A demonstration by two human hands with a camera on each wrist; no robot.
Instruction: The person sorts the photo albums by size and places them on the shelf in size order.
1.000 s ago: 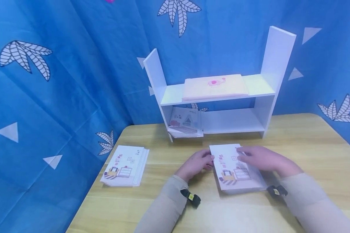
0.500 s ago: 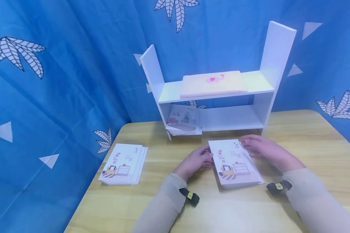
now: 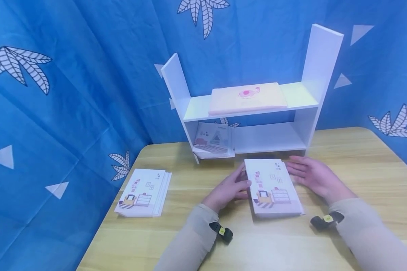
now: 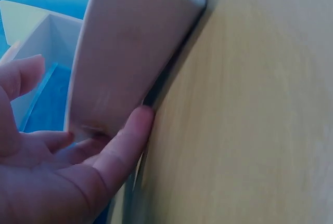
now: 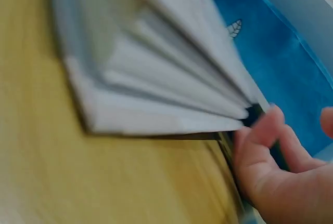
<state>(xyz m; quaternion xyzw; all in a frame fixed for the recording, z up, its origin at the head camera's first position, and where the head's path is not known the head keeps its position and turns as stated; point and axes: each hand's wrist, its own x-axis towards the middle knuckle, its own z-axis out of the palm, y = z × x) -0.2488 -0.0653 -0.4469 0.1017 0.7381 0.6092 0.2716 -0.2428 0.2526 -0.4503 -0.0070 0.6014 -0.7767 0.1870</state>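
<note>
A thick white book (image 3: 274,188) with a room drawing on its cover lies between both hands, loose layers visible at its right side in the right wrist view. My left hand (image 3: 227,190) is at its spine side; in the left wrist view the fingers (image 4: 122,146) touch the spine low down, while the thumb stays apart from it. My right hand (image 3: 313,177) is beside the book's far right corner, thumb and fingers spread apart. In the right wrist view its fingertips (image 5: 270,122) reach the corner, and whether they touch is blurred. Neither hand visibly grips the book.
A pile of similar white books (image 3: 142,192) lies at the table's left. Behind the hands stands a white shelf (image 3: 269,137), with books (image 3: 213,137) at its lower left and a pale elephant-print item (image 3: 247,98) on top. A blue curtain (image 3: 88,94) hangs behind the wooden table (image 3: 257,248).
My right hand has come off the cover's top and moved to the far right side, its fingers opening out. The book has turned slightly and now sits straighter; my left hand stays at its left side.
</note>
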